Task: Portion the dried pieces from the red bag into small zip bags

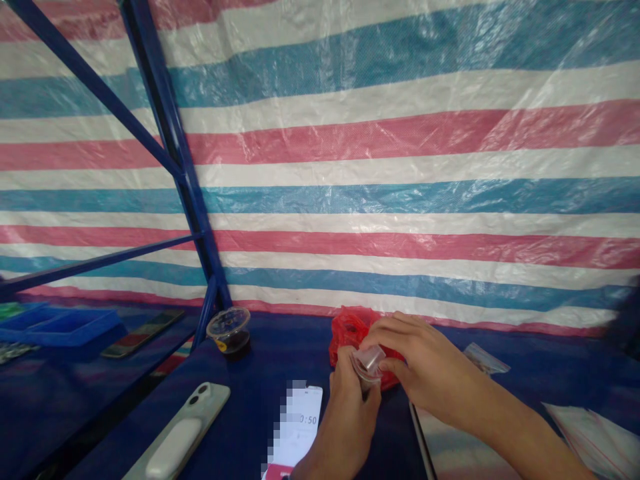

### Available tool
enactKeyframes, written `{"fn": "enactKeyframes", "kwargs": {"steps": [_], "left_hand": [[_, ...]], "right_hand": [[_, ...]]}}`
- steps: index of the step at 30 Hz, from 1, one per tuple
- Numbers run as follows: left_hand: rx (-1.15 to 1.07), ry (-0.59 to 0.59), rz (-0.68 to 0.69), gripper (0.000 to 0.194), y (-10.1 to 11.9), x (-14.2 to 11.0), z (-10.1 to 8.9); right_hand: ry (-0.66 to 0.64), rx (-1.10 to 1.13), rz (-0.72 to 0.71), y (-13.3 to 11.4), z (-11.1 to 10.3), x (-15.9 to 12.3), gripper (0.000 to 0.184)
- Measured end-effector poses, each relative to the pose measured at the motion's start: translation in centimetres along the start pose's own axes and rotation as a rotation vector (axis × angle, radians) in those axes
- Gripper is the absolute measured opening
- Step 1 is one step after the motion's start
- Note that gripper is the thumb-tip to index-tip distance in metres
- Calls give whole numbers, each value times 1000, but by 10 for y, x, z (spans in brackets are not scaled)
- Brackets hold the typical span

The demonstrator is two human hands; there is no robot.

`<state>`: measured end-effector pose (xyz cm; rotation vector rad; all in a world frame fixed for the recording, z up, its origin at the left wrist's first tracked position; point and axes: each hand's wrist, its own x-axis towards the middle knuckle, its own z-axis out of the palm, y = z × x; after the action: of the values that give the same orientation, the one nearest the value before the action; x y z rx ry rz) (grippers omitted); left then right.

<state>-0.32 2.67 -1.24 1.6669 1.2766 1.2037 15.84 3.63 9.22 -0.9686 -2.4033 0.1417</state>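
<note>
Both my hands meet low in the middle of the head view, over a dark blue tabletop. My left hand is curled round a small clear plastic packet with something grey inside. My right hand comes over from the right, its fingers pinched on the top of the same packet. Just behind the hands lies a red plastic bag, partly hidden by them.
A small clear cup with dark contents stands at the back left. A phone lies face down at the front left, beside a lit phone screen. Clear zip bags lie right. A blue tray sits on the left shelf. A striped tarp hangs behind.
</note>
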Motion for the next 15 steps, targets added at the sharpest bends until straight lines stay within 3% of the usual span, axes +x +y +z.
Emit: {"fn": "enactKeyframes", "kwargs": {"steps": [3, 6, 9, 11, 15], "left_hand": [[-140, 11, 17, 29, -4, 4, 0], [-257, 14, 22, 39, -4, 7, 1], [-343, 13, 36, 42, -3, 7, 2], [-354, 37, 39, 44, -4, 6, 3], [-291, 56, 44, 51, -4, 3, 6]], "right_hand": [[78, -17, 46, 7, -1, 6, 34], [132, -136, 200, 23, 12, 10, 32], [30, -182, 294, 39, 32, 11, 31], [-25, -126, 309, 42, 39, 10, 32], [31, 162, 340, 21, 29, 0, 28]]}}
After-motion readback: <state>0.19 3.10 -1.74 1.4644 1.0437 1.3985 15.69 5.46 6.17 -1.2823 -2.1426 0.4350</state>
